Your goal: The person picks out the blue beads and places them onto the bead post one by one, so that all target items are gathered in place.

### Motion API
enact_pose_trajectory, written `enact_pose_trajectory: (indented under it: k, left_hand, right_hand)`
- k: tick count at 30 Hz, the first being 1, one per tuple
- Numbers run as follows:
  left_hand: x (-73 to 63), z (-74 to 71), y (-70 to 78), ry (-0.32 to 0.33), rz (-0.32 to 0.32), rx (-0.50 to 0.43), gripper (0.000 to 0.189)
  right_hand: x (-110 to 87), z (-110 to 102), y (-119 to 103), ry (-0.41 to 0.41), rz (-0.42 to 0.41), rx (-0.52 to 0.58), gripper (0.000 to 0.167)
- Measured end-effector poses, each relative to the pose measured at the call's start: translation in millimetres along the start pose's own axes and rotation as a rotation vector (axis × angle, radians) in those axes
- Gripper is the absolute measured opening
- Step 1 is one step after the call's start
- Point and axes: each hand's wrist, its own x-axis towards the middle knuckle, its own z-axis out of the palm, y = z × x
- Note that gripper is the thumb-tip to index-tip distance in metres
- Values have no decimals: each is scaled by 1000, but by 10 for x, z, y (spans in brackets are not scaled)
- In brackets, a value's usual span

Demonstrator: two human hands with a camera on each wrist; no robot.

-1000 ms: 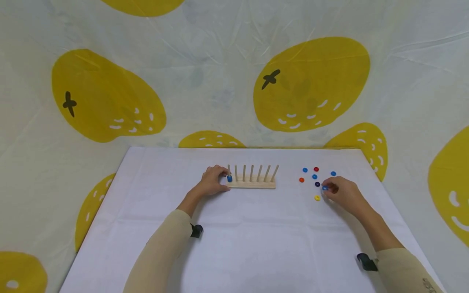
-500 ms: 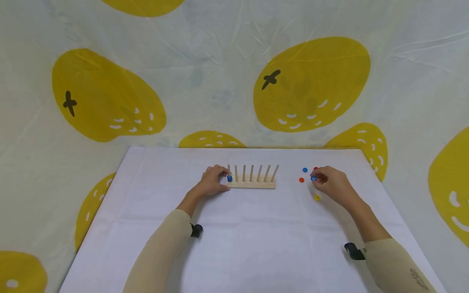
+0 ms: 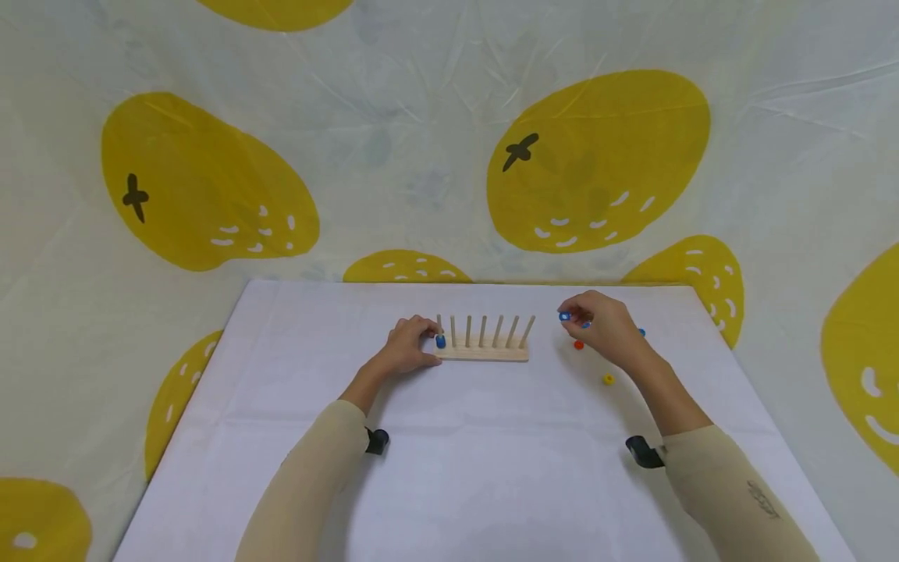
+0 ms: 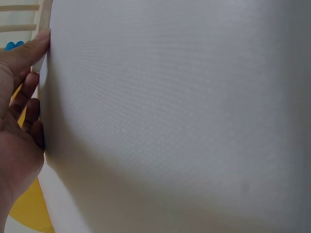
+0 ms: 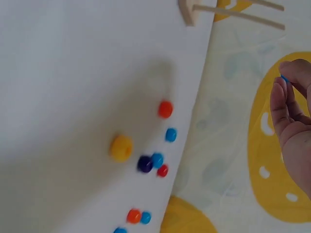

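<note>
My left hand (image 3: 406, 346) grips the left end of a wooden peg stand (image 3: 485, 355), thumb at the front edge and fingers behind. Several upright pegs rise from its base; blue beads (image 3: 440, 342) sit on the leftmost one. In the left wrist view the thumb (image 4: 29, 51) lies along the stand's edge. Raised above the table, my right hand (image 3: 608, 326) pinches a small blue bead (image 3: 564, 316) between thumb and fingertips, to the right of the stand. In the right wrist view fingers mostly hide that bead.
Loose beads lie on the white tabletop (image 3: 485, 484) below and beside my right hand: a yellow bead (image 3: 608, 380), an orange-red bead (image 3: 579, 345), a dark navy bead (image 5: 145, 164), a red bead (image 5: 163, 170) and several blue ones. A fruit-patterned cloth (image 3: 421, 156) hangs behind.
My right hand has lifted and moved left from the loose beads toward the stand, carrying the blue bead. My left hand stays on the stand.
</note>
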Motion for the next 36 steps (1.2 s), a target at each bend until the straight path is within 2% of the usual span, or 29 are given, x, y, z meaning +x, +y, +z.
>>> enact_pose_trajectory:
  k: [13,23,30,36]
  left_hand:
    - [2,6,-8,9,17,4,51]
    - [7,14,-26,3,9,-2,52]
    - [6,2,-22,-11,4,7,53]
    - [13,1,-39,-4,20,11,51]
  right_hand:
    - [400,239,-499,-6,-123,110,20]
    - [612,508,-870,-91,-146,138,21]
    - [734,717,-1006,-98,-273,148,21]
    - [807,839,-1139,-118,-302,155,22]
